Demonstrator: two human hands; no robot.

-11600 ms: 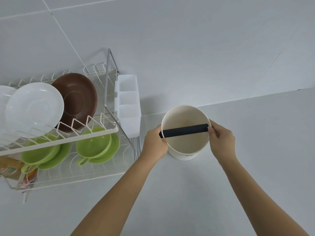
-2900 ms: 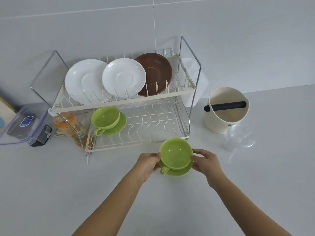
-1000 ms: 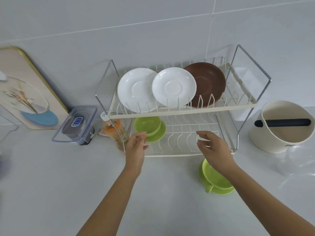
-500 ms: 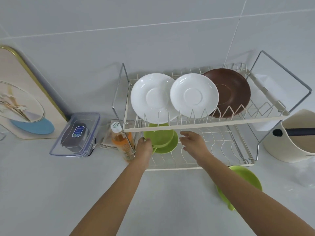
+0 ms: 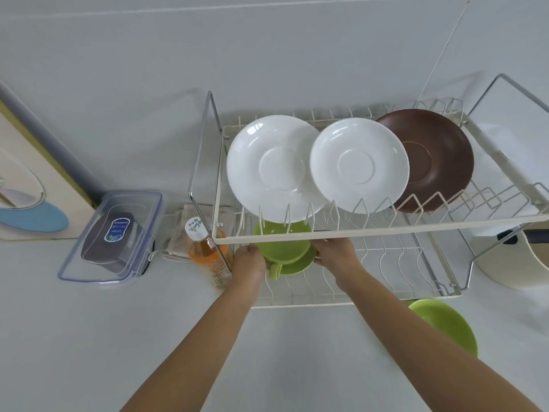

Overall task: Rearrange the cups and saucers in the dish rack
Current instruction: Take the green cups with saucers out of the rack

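A two-tier cream wire dish rack stands against the wall. Its upper tier holds two white saucers and a brown saucer, all upright. On the lower tier's left sits a green cup on a green saucer. My left hand grips the saucer's left edge and my right hand grips its right edge. A second green cup and saucer rest on the counter in front of the rack, partly hidden by my right arm.
An orange drink bottle stands just left of the rack, close to my left hand. A clear lidded box lies further left, beside a framed board. A cream tub with a black bar stands at the right.
Both hands have moved in under the upper tier and closed on the green cup and saucer in the lower tier. The view has come closer to the rack.
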